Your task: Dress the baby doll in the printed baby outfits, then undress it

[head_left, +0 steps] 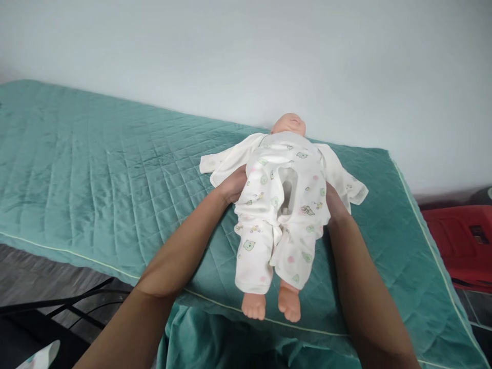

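Note:
A baby doll (289,124) lies on its back on a teal quilted bed cover (96,169), head toward the wall, bare feet toward me. It wears a white printed romper (265,205) whose front is open at the middle. My left hand (232,185) is tucked under the doll's left side, fingers hidden beneath the cloth. My right hand (333,202) is pressed against the doll's other side, mostly hidden under the romper. Both empty sleeves spread out sideways.
The bed runs along a pale wall. A red plastic object (457,241) stands on the floor to the right. Black metal legs (57,302) and a grey floor show at lower left, with a patch of printed cloth (42,356) in the corner.

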The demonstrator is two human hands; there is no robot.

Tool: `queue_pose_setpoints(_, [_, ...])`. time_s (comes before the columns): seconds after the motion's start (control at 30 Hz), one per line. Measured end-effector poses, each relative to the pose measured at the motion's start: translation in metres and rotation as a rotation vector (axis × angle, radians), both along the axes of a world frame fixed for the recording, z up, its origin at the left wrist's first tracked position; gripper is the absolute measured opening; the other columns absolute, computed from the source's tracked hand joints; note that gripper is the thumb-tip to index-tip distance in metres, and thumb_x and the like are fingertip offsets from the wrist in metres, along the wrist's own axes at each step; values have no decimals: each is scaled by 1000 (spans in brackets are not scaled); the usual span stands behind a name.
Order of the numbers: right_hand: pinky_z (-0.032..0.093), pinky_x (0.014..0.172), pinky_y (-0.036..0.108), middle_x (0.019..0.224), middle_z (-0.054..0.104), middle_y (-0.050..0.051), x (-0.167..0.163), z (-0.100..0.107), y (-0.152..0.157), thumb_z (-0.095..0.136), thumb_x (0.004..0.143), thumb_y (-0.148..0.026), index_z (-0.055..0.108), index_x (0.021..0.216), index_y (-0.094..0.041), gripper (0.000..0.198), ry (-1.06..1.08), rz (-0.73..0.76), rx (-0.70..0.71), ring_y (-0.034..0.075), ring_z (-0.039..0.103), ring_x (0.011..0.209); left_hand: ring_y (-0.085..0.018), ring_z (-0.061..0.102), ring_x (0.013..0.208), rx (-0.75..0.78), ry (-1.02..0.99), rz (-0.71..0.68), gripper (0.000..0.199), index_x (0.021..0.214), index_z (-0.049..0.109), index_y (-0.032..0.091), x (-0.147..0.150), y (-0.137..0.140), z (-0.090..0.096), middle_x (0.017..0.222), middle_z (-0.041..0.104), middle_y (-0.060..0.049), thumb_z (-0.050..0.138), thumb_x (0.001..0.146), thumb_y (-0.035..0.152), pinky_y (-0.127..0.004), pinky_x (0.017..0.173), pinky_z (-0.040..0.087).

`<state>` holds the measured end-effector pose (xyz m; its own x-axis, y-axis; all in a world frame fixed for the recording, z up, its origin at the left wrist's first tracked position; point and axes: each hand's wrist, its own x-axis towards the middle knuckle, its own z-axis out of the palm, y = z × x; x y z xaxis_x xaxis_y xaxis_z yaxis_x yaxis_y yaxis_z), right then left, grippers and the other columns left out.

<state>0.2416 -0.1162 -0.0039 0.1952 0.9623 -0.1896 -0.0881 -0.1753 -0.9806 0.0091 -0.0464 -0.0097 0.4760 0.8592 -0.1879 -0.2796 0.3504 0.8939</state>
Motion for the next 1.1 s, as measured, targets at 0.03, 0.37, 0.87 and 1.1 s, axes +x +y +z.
queue_pose_setpoints(0.03, [58, 92, 49, 88, 78, 6, 0, 1, -1, 78, 66, -44, 69, 76, -27, 22, -15, -4, 10, 37, 67, 112, -30, 71, 99, 11, 4, 4, 27, 88, 73, 14, 1, 1, -2, 76, 77, -8, 83, 68, 28, -39, 90, 58])
queue_pose_setpoints(0.37, [58, 95, 50, 90, 78, 7, -4, 4, 7, 81, 62, -43, 70, 72, -24, 24, -110, -11, 154, 35, 66, 116, -26, 73, 91, 44, 16, -13, 31, 92, 74, 14, 4, 6, -14, 80, 77, -8, 84, 67, 31, -33, 86, 59])
queue_pose_setpoints(0.87, [48, 106, 45, 115, 75, 7, 5, 0, 13, 78, 73, -41, 73, 104, -23, 36, -244, 125, 237, 29, 64, 115, -23, 75, 85, -79, -78, -54, 33, 102, 74, 12, 11, 9, -13, 82, 77, -8, 80, 71, 23, -32, 84, 60])
queue_pose_setpoints(1.1, [56, 92, 41, 92, 77, 3, 5, -5, 17, 77, 70, -42, 73, 87, -23, 26, -254, 70, 288, 28, 69, 98, -21, 75, 84, -3, -76, 39, 30, 96, 75, 11, 13, 15, -22, 83, 78, -8, 82, 68, 21, -31, 86, 59])
